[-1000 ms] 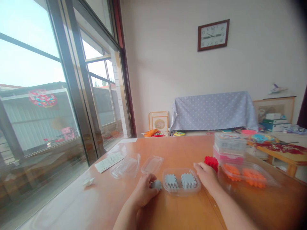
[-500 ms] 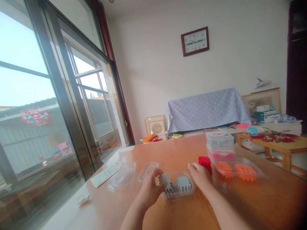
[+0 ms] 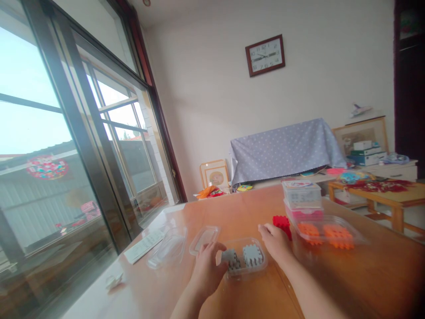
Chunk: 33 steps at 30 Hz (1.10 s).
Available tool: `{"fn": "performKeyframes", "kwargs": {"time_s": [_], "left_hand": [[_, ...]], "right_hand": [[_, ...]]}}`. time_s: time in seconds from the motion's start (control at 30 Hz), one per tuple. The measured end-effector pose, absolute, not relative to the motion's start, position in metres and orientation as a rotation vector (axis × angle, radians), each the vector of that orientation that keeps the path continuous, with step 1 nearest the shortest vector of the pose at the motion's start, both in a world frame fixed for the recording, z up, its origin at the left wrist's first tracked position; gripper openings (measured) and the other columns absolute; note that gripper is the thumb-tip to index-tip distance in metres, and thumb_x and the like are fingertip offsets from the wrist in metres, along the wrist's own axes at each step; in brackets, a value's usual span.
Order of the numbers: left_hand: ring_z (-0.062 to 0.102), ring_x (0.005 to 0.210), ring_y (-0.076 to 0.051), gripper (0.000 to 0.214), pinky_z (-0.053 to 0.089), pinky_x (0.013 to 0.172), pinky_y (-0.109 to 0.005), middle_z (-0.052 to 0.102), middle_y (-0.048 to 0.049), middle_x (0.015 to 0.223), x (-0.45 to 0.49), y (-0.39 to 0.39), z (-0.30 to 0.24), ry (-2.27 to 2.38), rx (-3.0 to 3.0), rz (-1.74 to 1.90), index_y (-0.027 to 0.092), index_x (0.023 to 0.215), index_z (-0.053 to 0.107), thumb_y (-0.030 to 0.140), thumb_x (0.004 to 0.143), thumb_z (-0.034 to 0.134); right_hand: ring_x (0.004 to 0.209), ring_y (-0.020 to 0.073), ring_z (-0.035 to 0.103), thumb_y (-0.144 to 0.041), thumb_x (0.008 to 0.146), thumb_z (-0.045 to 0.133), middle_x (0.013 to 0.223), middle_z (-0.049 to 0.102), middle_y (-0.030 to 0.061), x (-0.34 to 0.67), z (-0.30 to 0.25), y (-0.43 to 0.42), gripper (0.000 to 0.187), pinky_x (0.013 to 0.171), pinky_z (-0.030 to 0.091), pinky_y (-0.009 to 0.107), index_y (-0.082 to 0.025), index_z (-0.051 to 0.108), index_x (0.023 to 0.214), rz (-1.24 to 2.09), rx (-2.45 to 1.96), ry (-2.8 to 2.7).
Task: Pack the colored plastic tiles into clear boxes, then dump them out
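Note:
A clear plastic box [image 3: 247, 271] stands in front of me with two stacks of grey toothed pieces in it. My left hand [image 3: 210, 268] is at its left side, thumb and forefinger apart around the edge of the left grey stack [image 3: 233, 259]. The right grey stack [image 3: 253, 255] lies untouched. Just beyond the box's right rim, my right hand [image 3: 275, 239] rests with its fingers curled together; their inner side is hidden. A red toothed stack [image 3: 282, 225] sits right behind that hand, partly covered by it.
On the right, a clear tray [image 3: 357, 237] holds orange toothed pieces [image 3: 338, 237], beside a lidded box with a pink base [image 3: 303, 213]. To the left lie a clear lid [image 3: 204, 238], clear plastic packaging [image 3: 168, 250], a printed paper [image 3: 144, 247] and a crumpled scrap [image 3: 113, 280].
The left grey stack, tilted at my left fingers before, now sits lower in the box. My left fingers have spread and shifted slightly down. My right hand has hardly moved; the view has shifted a little.

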<state>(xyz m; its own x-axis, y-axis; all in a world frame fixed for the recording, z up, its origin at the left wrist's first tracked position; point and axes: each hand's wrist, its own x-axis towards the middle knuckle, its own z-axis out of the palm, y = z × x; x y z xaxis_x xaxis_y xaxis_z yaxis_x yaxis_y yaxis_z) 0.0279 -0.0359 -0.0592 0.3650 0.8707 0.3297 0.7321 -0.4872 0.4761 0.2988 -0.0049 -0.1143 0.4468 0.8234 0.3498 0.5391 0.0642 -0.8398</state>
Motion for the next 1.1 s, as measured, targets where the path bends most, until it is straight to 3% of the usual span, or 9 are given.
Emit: {"fn": "performKeyframes", "kwargs": {"time_s": [0.27,0.57,0.7,0.8,0.97,1.1], "left_hand": [[0.055,0.113,-0.028,0.022,0.036,0.099,-0.045,0.074,-0.002,0.109,0.036,-0.059,-0.049,1.326,2.568,0.722,0.033,0.101,0.073,0.033,0.096,0.052],[0.056,0.116,-0.029,0.023,0.039,0.1,-0.046,0.072,-0.0037,0.113,0.029,-0.053,-0.058,1.347,2.495,0.869,0.032,0.105,0.073,0.044,0.096,0.054],[0.059,0.113,-0.027,0.025,0.044,0.097,-0.04,0.072,-0.0075,0.114,0.005,-0.032,-0.069,1.491,2.346,1.045,0.025,0.107,0.07,0.036,0.097,0.05],[0.063,0.111,-0.026,0.023,0.045,0.095,-0.037,0.072,-0.0088,0.114,-0.012,-0.014,-0.076,1.751,2.269,0.96,0.02,0.109,0.068,0.025,0.092,0.053],[0.068,0.103,-0.024,0.024,0.048,0.085,-0.033,0.068,-0.007,0.124,-0.016,0.007,-0.085,1.959,2.22,0.685,0.023,0.108,0.066,0.022,0.086,0.056],[0.07,0.1,-0.025,0.021,0.048,0.081,-0.033,0.069,-0.0076,0.119,-0.01,0.015,-0.092,2.003,2.194,0.615,0.024,0.101,0.067,0.018,0.085,0.055]], "right_hand": [[0.061,0.0173,0.056,-0.049,0.085,0.054,0.056,0.061,-0.0019,0.295,-0.117,-0.004,0.037,0.056,0.031,0.026,-0.022,0.056,0.059,0.454,-1.546,-1.276],[0.064,0.0186,0.058,-0.051,0.084,0.055,0.059,0.063,-0.0012,0.295,-0.12,-0.004,0.037,0.057,0.032,0.026,-0.022,0.058,0.061,0.47,-1.538,-1.264],[0.059,0.0175,0.052,-0.057,0.086,0.051,0.054,0.052,-0.0031,0.297,-0.121,-0.005,0.043,0.055,0.028,0.027,-0.022,0.051,0.06,0.439,-1.551,-1.228],[0.057,0.0168,0.047,-0.059,0.087,0.05,0.052,0.046,-0.0037,0.299,-0.123,-0.005,0.045,0.053,0.026,0.027,-0.023,0.048,0.06,0.422,-1.538,-1.195],[0.058,0.0184,0.053,-0.061,0.088,0.049,0.056,0.053,-0.0017,0.301,-0.127,-0.002,0.046,0.053,0.033,0.027,-0.023,0.054,0.063,0.473,-1.525,-1.166],[0.06,0.0197,0.054,-0.064,0.087,0.048,0.056,0.056,-0.0005,0.303,-0.13,0.003,0.048,0.054,0.035,0.028,-0.023,0.058,0.066,0.456,-1.545,-1.147]]}}
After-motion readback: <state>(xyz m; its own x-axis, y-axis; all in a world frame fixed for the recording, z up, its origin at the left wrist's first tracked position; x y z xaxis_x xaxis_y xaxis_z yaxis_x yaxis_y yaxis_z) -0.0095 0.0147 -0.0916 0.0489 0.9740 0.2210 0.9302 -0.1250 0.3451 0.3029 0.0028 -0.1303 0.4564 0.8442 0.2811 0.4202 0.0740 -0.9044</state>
